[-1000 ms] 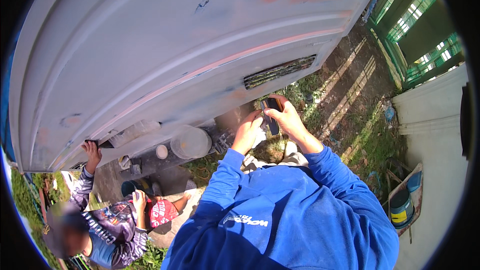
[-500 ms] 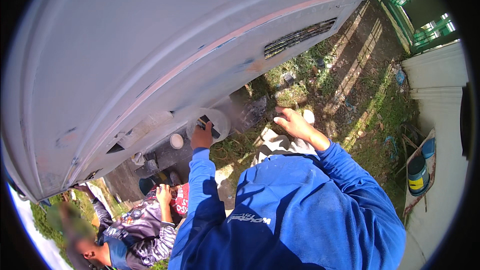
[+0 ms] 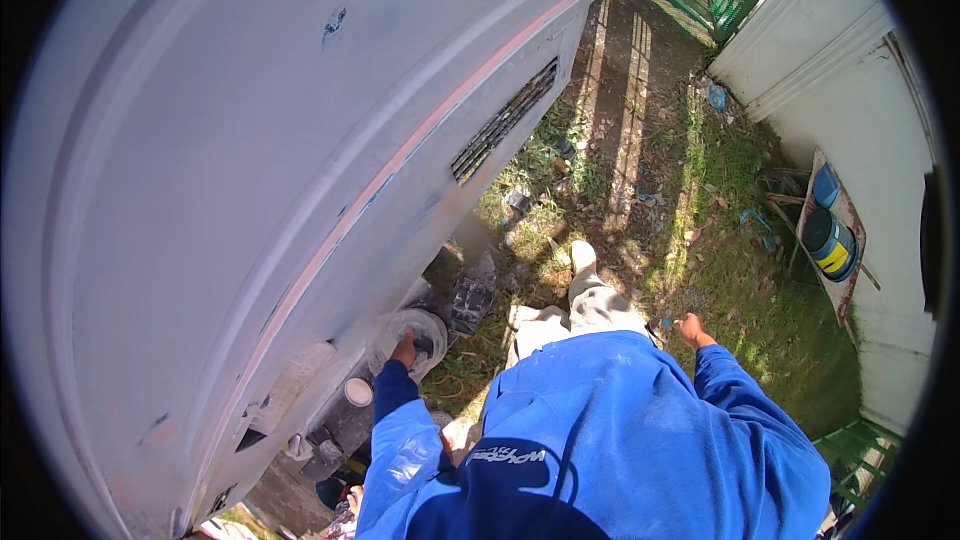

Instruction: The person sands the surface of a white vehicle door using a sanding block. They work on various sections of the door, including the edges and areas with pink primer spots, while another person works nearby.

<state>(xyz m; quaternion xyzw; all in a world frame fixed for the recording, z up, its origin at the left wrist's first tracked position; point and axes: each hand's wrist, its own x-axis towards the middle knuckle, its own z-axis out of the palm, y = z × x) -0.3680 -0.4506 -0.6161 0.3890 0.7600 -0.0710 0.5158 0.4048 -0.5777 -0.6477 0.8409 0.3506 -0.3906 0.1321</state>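
My left hand (image 3: 404, 351) is down at the mouth of a pale translucent bucket (image 3: 437, 324), beside the big grey panel (image 3: 250, 140). Its fingers are closed around a dark flat block (image 3: 421, 341), only part of which shows against the bucket's inside. A round white-topped tub (image 3: 358, 392) stands close to my left wrist. Out to the right of my body, my right hand (image 3: 692, 330) hangs over the grass with its fingers curled in and nothing visible in them.
The grey panel has a pink stripe and a slotted vent (image 3: 505, 120). Ahead lies a dirt path (image 3: 625, 100) with grass and litter. At right, a board (image 3: 845, 280) carries a dark bucket (image 3: 830, 242) against a pale wall (image 3: 835, 60). Part of a co-worker (image 3: 350, 505) shows at lower left.
My left hand has gone lower into the bucket with the dark block. My right hand has swung from in front out to the right and its fingers have curled. My view has turned right.
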